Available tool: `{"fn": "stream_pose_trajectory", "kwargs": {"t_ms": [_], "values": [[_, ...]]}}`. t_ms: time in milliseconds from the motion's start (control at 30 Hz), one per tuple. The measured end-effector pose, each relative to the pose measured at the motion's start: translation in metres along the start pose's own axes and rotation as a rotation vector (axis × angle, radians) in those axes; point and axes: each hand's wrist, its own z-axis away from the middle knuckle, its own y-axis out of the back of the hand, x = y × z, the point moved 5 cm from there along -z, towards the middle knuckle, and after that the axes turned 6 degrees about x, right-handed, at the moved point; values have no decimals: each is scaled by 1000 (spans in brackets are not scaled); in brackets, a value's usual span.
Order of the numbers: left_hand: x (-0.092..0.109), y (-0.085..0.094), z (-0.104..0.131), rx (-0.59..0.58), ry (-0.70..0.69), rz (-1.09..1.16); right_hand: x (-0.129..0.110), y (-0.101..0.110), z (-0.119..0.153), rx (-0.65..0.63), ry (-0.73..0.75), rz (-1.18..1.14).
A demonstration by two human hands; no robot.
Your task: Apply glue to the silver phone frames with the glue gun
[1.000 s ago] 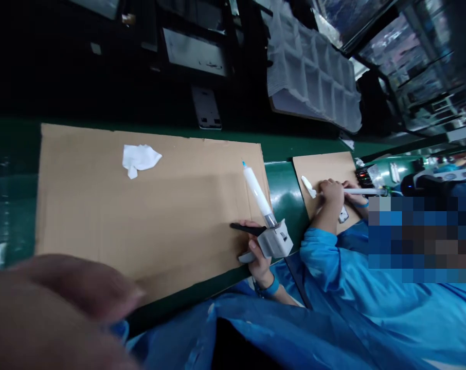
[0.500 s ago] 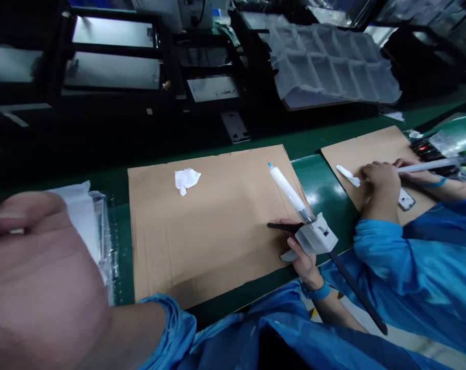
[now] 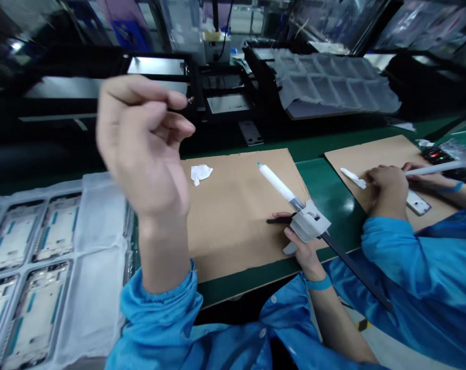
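My left hand [image 3: 144, 149] is raised above the left edge of the cardboard sheet [image 3: 236, 226], its fingers loosely bent and apart, with nothing visible in them. At the sheet's right side my right hand [image 3: 306, 257] is wrapped round the handle of a dispensing gun [image 3: 310, 221]. The gun carries a white tube [image 3: 277, 182] with a blue tip, pointing up and left over the cardboard. A crumpled white wipe [image 3: 201, 173] lies on the sheet near its far edge.
On the left is a white tray [image 3: 97, 288] with metal phone frames. Black racks with panels [image 3: 229, 103] and a translucent tray [image 3: 337, 82] stand behind. At the right, a co-worker's hands [image 3: 389, 182] handle a similar gun over another cardboard sheet [image 3: 372, 154].
My left hand has moved from close to the camera at the lower left to farther forward and up. The view has shifted, showing more of the tray. The gun stays in my right hand.
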Motion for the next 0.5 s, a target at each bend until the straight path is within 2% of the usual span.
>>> {"fn": "stream_pose_trajectory", "kwargs": {"t_ms": [200, 300, 400, 467, 500], "values": [[-28, 4, -5, -157, -77, -237, 15, 2, -1, 25, -1, -84], [-46, 15, 1, -325, -108, -556, 14, 3, -7, -10, -64, -168], [-77, 44, 14, -479, -62, -1153, 5, 3, -26, -94, -34, -71], [-101, 72, 24, -561, 55, -1514, -1, -1, -43, -126, 107, 106], [-112, 85, 30, -581, 122, -1619, -3, -4, -52, -124, 195, 180]]}}
